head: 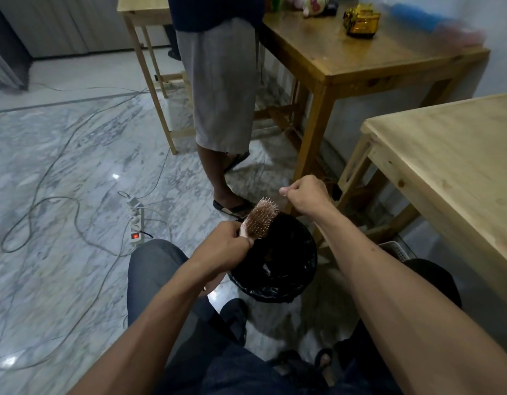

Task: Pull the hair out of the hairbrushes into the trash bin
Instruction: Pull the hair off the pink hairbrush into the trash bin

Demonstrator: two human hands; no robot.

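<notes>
My left hand (222,243) grips the handle of a pink paddle hairbrush (259,218), bristles facing up, held over the near left rim of the trash bin (300,283). The bin is lined with a black bag and stands on the floor between my knees. My right hand (305,196) is raised above the bin's far side, fingers pinched shut. Thin strands of hair seem to run from the pinch toward the brush, but they are too faint to be sure.
Another person stands just beyond the bin, a sandalled foot (232,206) close to it. A wooden table (452,155) is at my right, a darker table (366,61) behind. A power strip (136,223) and cables lie on the marble floor at left.
</notes>
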